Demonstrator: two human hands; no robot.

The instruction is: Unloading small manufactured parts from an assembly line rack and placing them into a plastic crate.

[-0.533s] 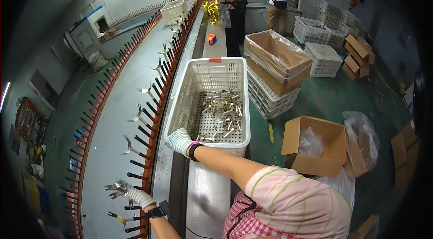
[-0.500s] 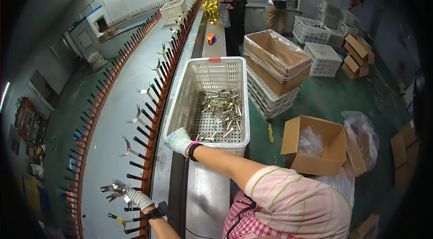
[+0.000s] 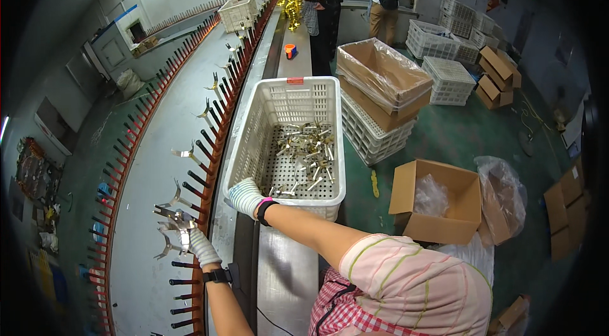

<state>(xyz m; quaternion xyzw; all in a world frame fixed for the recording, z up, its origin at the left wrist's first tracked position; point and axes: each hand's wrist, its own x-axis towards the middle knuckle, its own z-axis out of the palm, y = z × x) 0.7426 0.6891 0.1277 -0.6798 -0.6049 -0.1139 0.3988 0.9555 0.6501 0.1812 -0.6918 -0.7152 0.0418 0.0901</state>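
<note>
Holding: left hand (image 3: 202, 246), gloved fingers closed on metal bracket (image 3: 172, 220), lower left of frame, by conveyor pegs (image 3: 190, 190).
Right hand (image 3: 244, 196): fingers curled over white crate (image 3: 254, 145) rim, frame centre.
Risk: bracket may snag a neighbouring peg and slip.

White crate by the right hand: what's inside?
The white crate holds a loose pile of small metal parts on its perforated floor. The right hand at the near rim hides that corner; nothing visible under the pile.
</note>
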